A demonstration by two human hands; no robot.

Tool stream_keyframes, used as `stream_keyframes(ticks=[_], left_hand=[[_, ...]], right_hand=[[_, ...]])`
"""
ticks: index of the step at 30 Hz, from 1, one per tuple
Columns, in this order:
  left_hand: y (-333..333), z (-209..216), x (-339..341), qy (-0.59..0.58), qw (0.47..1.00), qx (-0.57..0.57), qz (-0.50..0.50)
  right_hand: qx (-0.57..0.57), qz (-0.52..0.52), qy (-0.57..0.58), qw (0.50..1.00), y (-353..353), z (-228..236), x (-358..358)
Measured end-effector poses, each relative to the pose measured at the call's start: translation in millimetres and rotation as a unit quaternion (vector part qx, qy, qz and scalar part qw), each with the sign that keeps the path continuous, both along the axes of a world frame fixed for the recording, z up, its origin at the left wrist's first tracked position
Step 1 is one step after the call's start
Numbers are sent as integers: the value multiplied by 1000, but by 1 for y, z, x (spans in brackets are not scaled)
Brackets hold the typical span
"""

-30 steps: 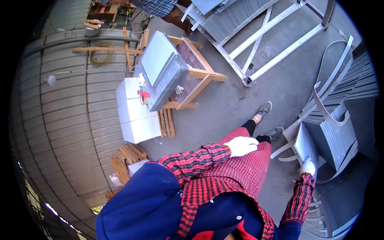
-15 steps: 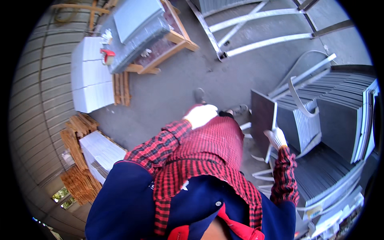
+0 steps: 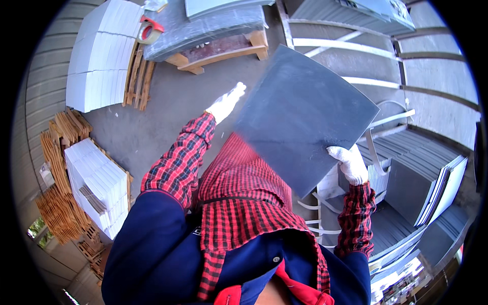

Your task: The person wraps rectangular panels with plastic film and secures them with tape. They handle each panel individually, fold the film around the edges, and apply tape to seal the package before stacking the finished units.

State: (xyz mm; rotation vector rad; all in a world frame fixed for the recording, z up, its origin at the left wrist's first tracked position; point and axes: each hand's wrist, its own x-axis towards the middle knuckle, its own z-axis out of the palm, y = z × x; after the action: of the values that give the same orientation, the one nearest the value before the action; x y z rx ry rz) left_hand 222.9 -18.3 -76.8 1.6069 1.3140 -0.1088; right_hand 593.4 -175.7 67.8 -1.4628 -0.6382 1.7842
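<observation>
A dark grey rectangular panel (image 3: pixel 305 114) is held up tilted in front of my body, its broad smooth face toward me. In a white glove, my right hand (image 3: pixel 351 163) grips the panel's right-hand edge, thumb on the face and the other fingers mostly hidden behind. My left hand (image 3: pixel 227 102), also gloved in white, reaches forward beside the panel's left edge, apart from it. Its fingers are stretched out and hold nothing. On the right, a row of similar grey panels (image 3: pixel 414 157) stands on edge.
Stacks of white boxes (image 3: pixel 101 58) and wooden pallets (image 3: pixel 63 178) line the left side. At the back, a wrapped stack (image 3: pixel 213 30) sits on a wooden frame, a red tape dispenser (image 3: pixel 149 31) at its corner. Metal rails (image 3: pixel 351 46) lie behind the panel.
My right hand has lifted the panel away from the row and swung it left, before my body. My left hand has moved forward and left, its fingers extending.
</observation>
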Motion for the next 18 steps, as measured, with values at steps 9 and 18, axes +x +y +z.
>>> stream_keyframes(ticks=[9, 18], left_hand=[[-12, 92, -67, -131, 922, -67, 357], [33, 111, -113, -133, 882, -55, 449]], right_hand=[[-106, -221, 0, 969, 76, -63, -109], [-126, -124, 38, 983, 169, -58, -150]])
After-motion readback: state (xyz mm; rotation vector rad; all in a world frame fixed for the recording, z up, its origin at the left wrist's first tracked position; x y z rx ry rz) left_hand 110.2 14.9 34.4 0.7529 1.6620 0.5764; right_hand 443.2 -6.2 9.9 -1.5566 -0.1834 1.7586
